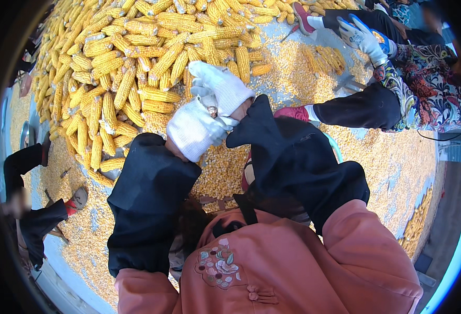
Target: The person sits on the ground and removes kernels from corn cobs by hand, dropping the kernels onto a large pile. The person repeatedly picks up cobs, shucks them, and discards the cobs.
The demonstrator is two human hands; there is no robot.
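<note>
My left hand (193,130), in a white knit glove, is closed near the middle of the view, close to the foot of the corn pile. My right hand (222,89), gloved the same way, presses against it from above and to the right. Between the two gloves the brownish end of a corn cob (212,111) shows; the rest of it is hidden by the fingers. Loose yellow kernels (220,170) lie thickly beneath my hands.
A big heap of yellow corn ears (131,68) fills the far and left side. At right sits a person in a patterned top (435,86), with a gloved hand (360,39) raised. Another person's dark-trousered leg (42,220) is at left. Stripped cobs (325,58) lie among kernels.
</note>
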